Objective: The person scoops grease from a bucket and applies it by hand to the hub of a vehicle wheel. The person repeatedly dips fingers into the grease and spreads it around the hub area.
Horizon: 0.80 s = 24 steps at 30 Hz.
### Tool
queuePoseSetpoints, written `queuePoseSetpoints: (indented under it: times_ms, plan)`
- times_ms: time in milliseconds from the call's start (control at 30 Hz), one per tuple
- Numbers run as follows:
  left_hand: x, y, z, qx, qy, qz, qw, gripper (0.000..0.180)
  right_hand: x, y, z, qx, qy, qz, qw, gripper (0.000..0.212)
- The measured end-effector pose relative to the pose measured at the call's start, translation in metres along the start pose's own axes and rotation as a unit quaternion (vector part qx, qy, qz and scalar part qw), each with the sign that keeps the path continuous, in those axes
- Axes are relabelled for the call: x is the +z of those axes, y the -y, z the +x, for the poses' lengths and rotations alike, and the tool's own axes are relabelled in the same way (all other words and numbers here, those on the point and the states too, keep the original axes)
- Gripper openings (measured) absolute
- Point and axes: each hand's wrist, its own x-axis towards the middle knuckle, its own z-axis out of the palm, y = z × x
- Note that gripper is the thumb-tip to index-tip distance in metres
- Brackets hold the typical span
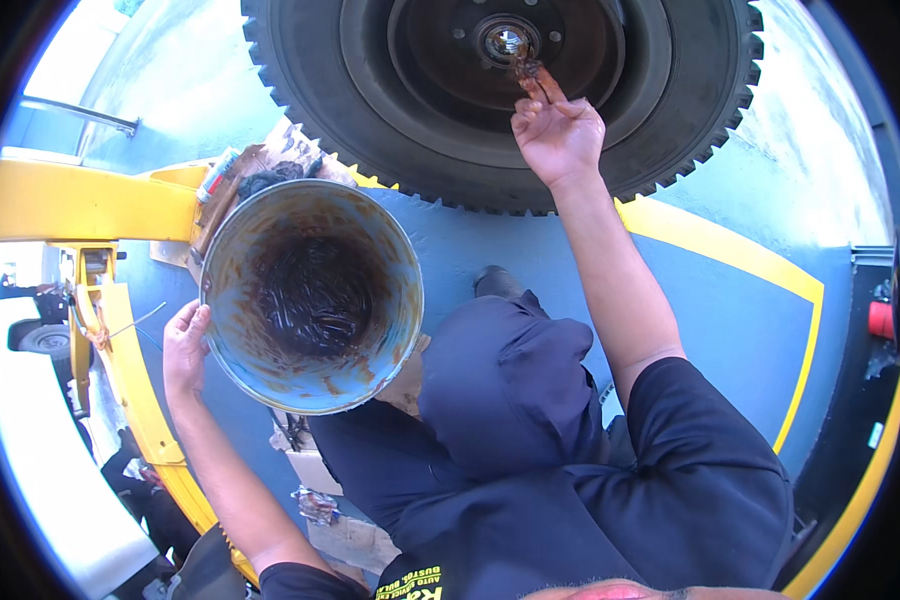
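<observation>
My left hand (185, 345) grips the left rim of a round blue bucket (388, 245), which is tilted so its inside faces me. Dark brown grease (320, 300) lies thick on its bottom and is smeared up its walls. My right hand (560, 135) reaches up to a large wheel (320, 110) with a knobbly black tyre. Its index and middle fingers stretch toward the wheel's hub (510, 42), their tips coated in dark grease and at the lower edge of the hub opening. The thumb is apart. Shiny metal shows inside the hub; the exact contact is unclear.
Yellow steel beams (90, 205) stand at the left. Behind the bucket lie dark rags (280, 175) and a small can (217, 175). Cardboard (345, 540) lies below my left arm. My bent knee (510, 370) sits between my arms; yellow lines mark the blue floor (710, 320).
</observation>
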Motion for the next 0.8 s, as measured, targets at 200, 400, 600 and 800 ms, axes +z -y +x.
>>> queuePoseSetpoints:
  times_ms: [200,400,600,800]
  plan:
    - [-0.007,0.008,-0.001,-0.004,0.029,-0.053,0.998,0.038,0.018,-0.022,0.026,-0.024,-0.024,0.029,0.999,0.038]
    - [-0.002,0.007,-0.002,0.012,0.039,-0.079,0.996,0.037,0.037,-0.044,0.04,-0.072,-0.025,0.07,0.995,0.027]
    - [0.0,0.005,0.001,0.019,0.049,-0.084,0.995,0.039,0.05,-0.062,0.072,-0.125,-0.019,0.108,0.986,0.024]
    - [0.0,-0.001,0.003,0.017,0.055,-0.062,0.996,0.04,0.057,-0.067,0.096,-0.152,-0.047,0.11,0.981,0.028]
